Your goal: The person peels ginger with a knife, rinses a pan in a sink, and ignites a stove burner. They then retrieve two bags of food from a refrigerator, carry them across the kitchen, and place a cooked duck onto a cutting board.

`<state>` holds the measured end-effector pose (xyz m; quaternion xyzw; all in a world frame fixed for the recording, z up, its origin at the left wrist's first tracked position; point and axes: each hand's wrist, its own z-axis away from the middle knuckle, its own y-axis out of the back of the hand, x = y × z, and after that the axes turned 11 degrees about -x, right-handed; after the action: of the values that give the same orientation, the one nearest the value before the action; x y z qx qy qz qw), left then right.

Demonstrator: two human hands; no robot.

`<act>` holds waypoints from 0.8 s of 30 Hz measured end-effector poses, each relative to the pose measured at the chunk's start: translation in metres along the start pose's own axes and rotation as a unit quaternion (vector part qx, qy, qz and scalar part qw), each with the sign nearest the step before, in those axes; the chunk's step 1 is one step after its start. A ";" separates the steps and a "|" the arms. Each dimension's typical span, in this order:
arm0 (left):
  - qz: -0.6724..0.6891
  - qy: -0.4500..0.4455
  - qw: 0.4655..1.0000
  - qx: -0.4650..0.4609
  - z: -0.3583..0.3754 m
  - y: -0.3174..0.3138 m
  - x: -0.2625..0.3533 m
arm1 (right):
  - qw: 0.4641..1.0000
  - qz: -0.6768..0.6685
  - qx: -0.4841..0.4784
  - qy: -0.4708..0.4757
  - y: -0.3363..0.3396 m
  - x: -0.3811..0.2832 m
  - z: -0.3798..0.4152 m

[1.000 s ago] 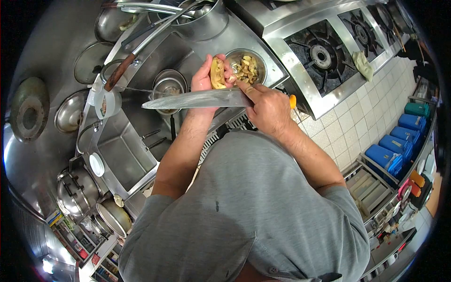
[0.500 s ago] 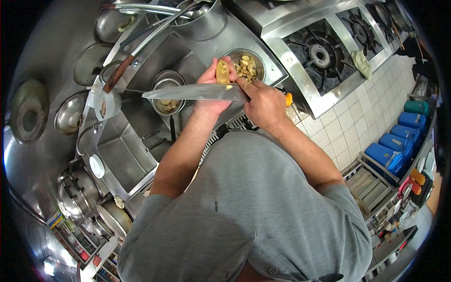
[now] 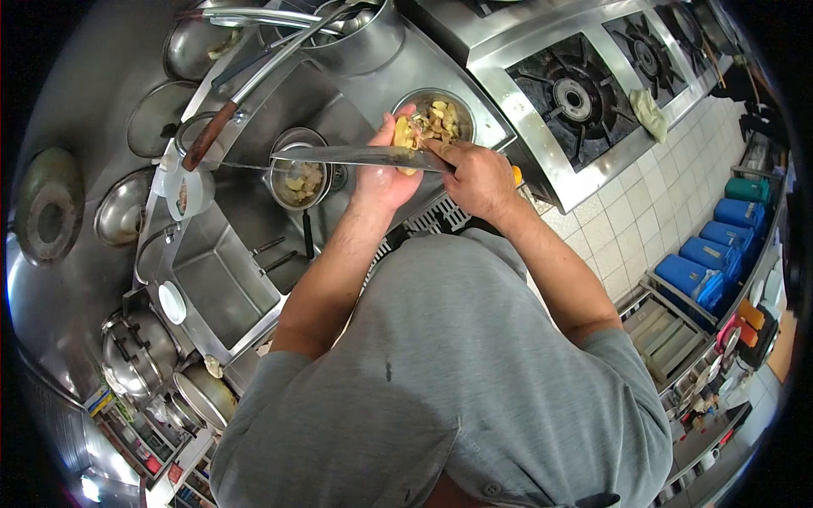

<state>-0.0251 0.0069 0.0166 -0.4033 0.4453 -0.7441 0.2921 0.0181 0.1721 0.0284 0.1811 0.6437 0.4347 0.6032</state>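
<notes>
while my left hand [image 3: 383, 182] clamps the ginger piece [image 3: 405, 135], my right hand [image 3: 478, 178] grips the knife [image 3: 356, 156], blade lying crosswise just below it.

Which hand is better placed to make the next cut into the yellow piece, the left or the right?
Right, probably. The right hand holds the knife, with the blade lying across the yellow piece. The left hand is busy gripping that piece over the bowl.

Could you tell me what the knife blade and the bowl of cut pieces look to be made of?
The knife blade looks like polished steel: grey, with a bright sheen. The bowl seems stainless steel: its shiny silver rim matches the counter. The knife's handle end is orange, probably plastic.
</notes>
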 end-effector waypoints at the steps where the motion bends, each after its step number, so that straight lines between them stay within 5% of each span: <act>1: 0.003 0.002 1.000 0.001 -0.001 0.003 0.000 | 1.000 0.005 0.002 -0.004 -0.002 0.001 -0.001; 8: -0.005 -0.009 1.000 0.016 -0.007 0.029 -0.006 | 0.997 0.040 0.014 -0.067 -0.022 -0.007 -0.003; 13: -0.008 -0.033 0.982 0.186 -0.009 0.027 -0.018 | 0.996 0.051 0.016 -0.073 -0.033 0.005 -0.003; 24: -0.032 -0.012 0.977 0.210 -0.007 0.036 -0.025 | 0.995 0.044 -0.013 -0.086 -0.045 0.014 -0.001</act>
<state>-0.0159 0.0145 -0.0268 -0.3560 0.2629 -0.8248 0.3518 0.0278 0.1573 -0.0154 0.2384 0.5753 0.4522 0.6386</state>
